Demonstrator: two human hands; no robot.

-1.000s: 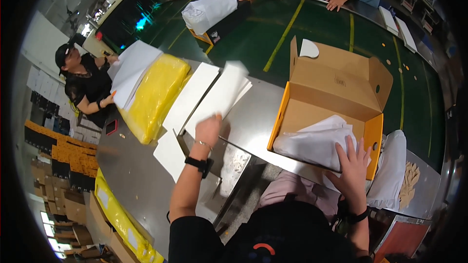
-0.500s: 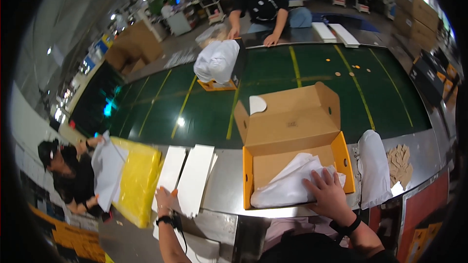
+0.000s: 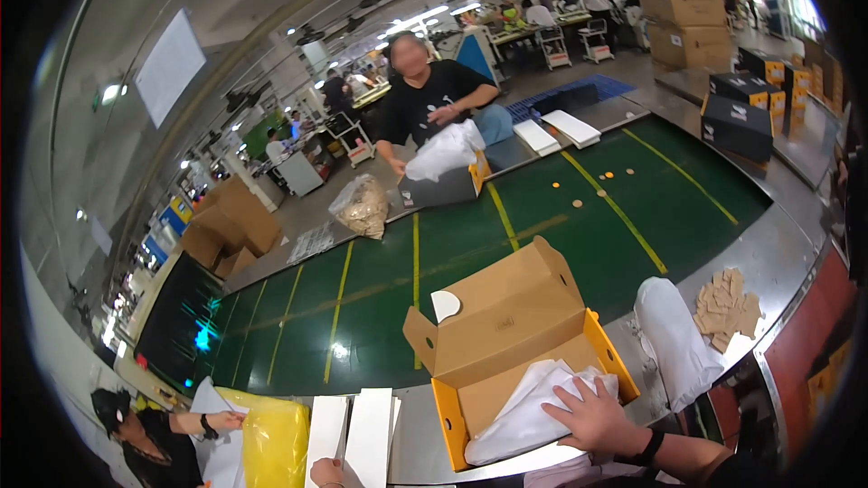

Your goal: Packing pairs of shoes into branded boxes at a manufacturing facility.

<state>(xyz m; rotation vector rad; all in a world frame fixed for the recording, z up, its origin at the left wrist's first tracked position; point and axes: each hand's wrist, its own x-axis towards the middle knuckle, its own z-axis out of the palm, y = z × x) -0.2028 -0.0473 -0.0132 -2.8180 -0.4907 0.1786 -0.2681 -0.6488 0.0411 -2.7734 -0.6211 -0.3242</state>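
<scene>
An orange-sided cardboard box (image 3: 506,334) with a brown inside stands with its lid up in front of me. In it lies a bundle wrapped in white paper (image 3: 511,420). My right hand (image 3: 592,417) rests on the bundle, fingers spread. Down at the lower edge, my left hand (image 3: 328,472) is at the long white cards (image 3: 369,429), its fingers curled at a card's edge; part of this hand is cut off by the picture. A second white-wrapped bundle (image 3: 674,334) lies just right of the box.
Brown paper pieces (image 3: 728,305) lie at the right. Beyond the green conveyor belt (image 3: 380,307), a person (image 3: 434,104) handles a dark box (image 3: 443,188) with a white bundle on top. At the left, another person (image 3: 149,438) is beside a yellow plastic-wrapped stack (image 3: 274,438).
My view has tilted up, so the near things sit lower. The person across has shifted the dark box to the belt's far edge. My right hand stays on the bundle.
</scene>
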